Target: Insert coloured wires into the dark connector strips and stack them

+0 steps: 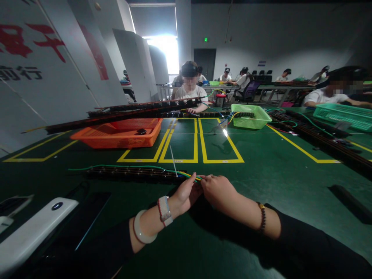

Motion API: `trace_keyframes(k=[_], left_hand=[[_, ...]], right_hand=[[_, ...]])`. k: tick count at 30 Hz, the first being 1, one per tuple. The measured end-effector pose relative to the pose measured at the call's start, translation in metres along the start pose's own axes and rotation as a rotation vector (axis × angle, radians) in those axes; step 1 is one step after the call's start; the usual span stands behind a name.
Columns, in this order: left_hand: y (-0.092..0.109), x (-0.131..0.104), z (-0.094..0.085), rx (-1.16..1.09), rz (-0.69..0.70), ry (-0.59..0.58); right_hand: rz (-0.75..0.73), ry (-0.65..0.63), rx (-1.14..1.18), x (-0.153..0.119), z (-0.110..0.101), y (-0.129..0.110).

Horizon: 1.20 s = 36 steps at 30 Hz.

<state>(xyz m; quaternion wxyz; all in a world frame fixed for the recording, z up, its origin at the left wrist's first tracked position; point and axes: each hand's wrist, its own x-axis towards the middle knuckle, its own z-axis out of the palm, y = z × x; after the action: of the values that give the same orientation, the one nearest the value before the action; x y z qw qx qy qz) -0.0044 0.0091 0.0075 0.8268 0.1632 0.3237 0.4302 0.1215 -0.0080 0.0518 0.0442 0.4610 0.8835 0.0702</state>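
Note:
A long black strip [130, 175] lies across the green table in front of me, with a green wire running along its top. Green, yellow and blue wires [186, 175] come out of its right end. My left hand [186, 195] is closed round this bundle, thumb on top, just beyond the strip's end. Touching it, my right hand [219, 192] pinches the wires with curled fingers; the wire ends are hidden between both hands. A white cable tie [174, 162] sticks up from the wires at the strip's end, left of my hands.
An orange basket [122, 141] stands at the back left, with more black strips [124, 112] across it. Farther right are a light green basket [251, 122] and a teal one [345, 112]. A white device [37, 228] lies at near left. A co-worker [190, 89] sits opposite.

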Motion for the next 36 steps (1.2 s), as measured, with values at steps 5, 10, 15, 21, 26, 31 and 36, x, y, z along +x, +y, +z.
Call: trace_keyframes(k=[5, 10, 15, 21, 26, 31, 36], left_hand=[[0.001, -0.001, -0.001, -0.013, 0.015, -0.005], [0.000, -0.001, -0.002, 0.027, 0.052, -0.061], [0.000, 0.000, -0.001, 0.058, 0.059, -0.086], [0.001, -0.001, 0.002, 0.055, 0.062, -0.033], [0.002, -0.002, 0.001, 0.063, 0.060, -0.055], [0.002, -0.001, -0.001, 0.051, 0.027, -0.056], [0.000, 0.001, -0.003, -0.004, 0.029, -0.051]], right_hand=[[0.052, 0.014, 0.059, -0.004, -0.014, 0.010], [0.162, 0.076, 0.039, 0.005, -0.015, 0.033], [0.184, 0.092, 0.009, 0.022, 0.005, 0.053], [0.069, 0.074, -0.005, 0.032, 0.028, 0.059], [0.052, 0.076, 0.016, 0.033, 0.033, 0.066], [0.131, 0.125, 0.071, 0.023, 0.008, 0.059], [0.118, 0.080, 0.080, 0.006, -0.018, 0.037]])
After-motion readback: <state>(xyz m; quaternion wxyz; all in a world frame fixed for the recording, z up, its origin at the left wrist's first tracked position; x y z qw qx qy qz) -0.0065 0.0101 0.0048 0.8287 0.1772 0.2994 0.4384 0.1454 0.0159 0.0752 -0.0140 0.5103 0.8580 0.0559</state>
